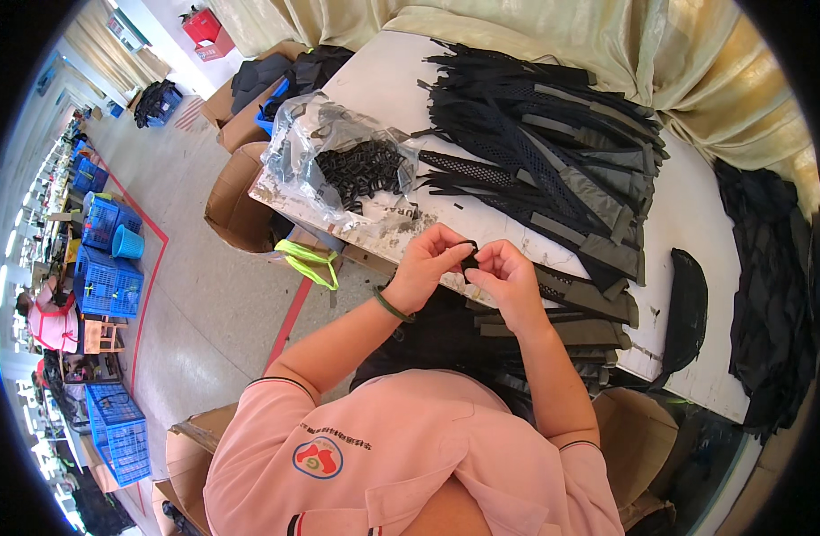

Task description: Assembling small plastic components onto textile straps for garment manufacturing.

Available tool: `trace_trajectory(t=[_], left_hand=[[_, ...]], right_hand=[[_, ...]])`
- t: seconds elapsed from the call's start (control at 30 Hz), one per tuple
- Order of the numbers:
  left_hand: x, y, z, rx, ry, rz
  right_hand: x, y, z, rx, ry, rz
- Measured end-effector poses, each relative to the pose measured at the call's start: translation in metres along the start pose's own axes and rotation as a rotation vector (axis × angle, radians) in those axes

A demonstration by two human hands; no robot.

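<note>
Close together over the near edge of the table, my left hand (430, 264) and my right hand (506, 273) both pinch a small black piece (470, 261). It looks like a plastic buckle on the end of a strap; the fingers hide part of it. Ahead and to the left, an opened clear plastic bag (294, 134) holds a heap of black plastic buckles (363, 171). To the right and beyond my hands, many black mesh and grey fabric straps (553, 152) lie in a spread pile. More straps (562, 335) hang by the table's front edge, beside my right forearm.
A curved black pouch-like piece (686, 308) lies on the white table (656, 357) at right, near a dark fabric stack (772, 295). Cardboard boxes (235, 201) stand left of the table, with a yellow-green strap (310, 261) nearby. Blue crates (109, 281) line the floor farther left.
</note>
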State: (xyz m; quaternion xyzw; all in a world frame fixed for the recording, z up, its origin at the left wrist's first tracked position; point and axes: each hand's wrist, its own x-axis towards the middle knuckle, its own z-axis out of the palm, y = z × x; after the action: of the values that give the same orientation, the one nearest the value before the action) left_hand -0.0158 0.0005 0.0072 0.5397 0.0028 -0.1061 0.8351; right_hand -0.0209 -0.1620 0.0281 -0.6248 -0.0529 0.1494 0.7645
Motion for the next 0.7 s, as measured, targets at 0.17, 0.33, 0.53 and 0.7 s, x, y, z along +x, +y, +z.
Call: trace_trajectory(t=[0.17, 0.33, 0.53, 0.7], left_hand=[[-0.004, -0.005, 0.0, 0.067, 0.002, 0.105], [-0.008, -0.012, 0.001, 0.195, -0.077, 0.232], [-0.01, -0.013, 0.002, 0.2, -0.237, 0.322], [-0.009, -0.013, 0.001, 0.11, -0.25, 0.289]], right_hand=[[-0.001, 0.002, 0.001, 0.068, 0.069, 0.072], [-0.002, 0.009, -0.004, 0.18, 0.106, 0.113], [-0.007, 0.018, 0.012, 0.265, 0.294, -0.126], [-0.011, 0.023, 0.014, 0.157, 0.311, -0.275]])
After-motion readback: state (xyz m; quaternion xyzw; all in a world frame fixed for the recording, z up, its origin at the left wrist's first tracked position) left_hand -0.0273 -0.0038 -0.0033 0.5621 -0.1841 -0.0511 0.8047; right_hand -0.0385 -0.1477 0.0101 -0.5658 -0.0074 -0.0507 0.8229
